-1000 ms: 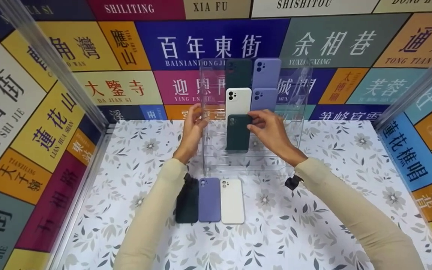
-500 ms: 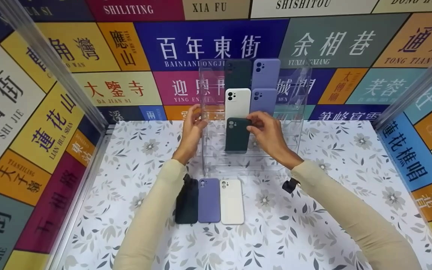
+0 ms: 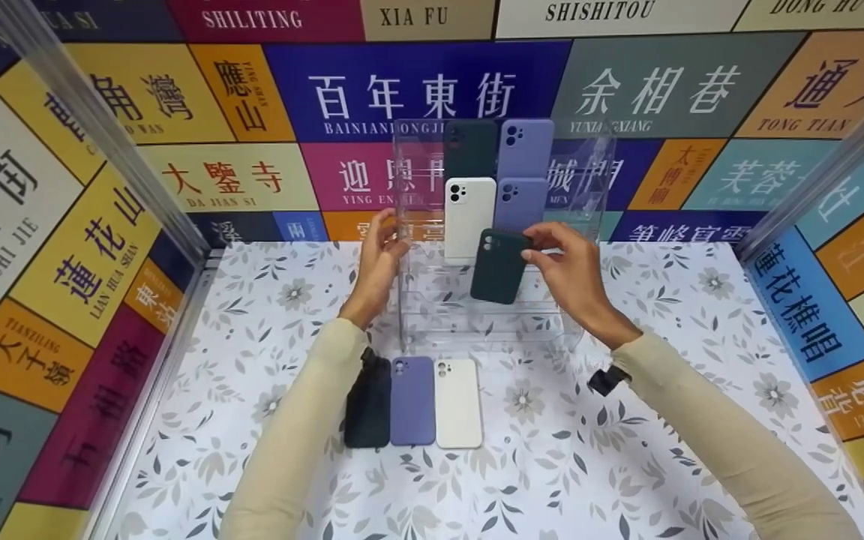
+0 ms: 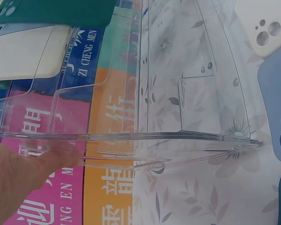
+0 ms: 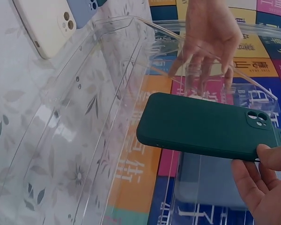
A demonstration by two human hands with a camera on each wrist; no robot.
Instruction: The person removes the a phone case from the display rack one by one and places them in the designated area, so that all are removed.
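My right hand (image 3: pixel 571 274) pinches a dark green phone case (image 3: pixel 499 266) at its upper right edge, thumb against fingers. Tilted, the case hangs before the lower tiers of a clear acrylic display stand (image 4: pixel 154 136). With thumb and fingers, my left hand (image 3: pixel 378 262) grips the stand's left side. A white phone case (image 3: pixel 469 221) and a purple phone case (image 3: pixel 520 201) stand on the middle tier. Above them are another dark green case (image 3: pixel 469 146) and another purple case (image 3: pixel 526 142). The right wrist view shows the held case's camera cutouts (image 5: pixel 257 118) near my fingers.
In front of the stand, a very dark case (image 3: pixel 367 409), a purple case (image 3: pixel 412 405) and a white case (image 3: pixel 459 405) lie side by side on the floral tabletop (image 3: pixel 552 465). Colourful printed panels (image 3: pixel 417 82) and metal posts (image 3: pixel 124 150) enclose the table.
My right hand has shifted right with the dark green case, which was upright and is now tilted, uncovering the lower part of the white case. The left hand stays at the stand's side.
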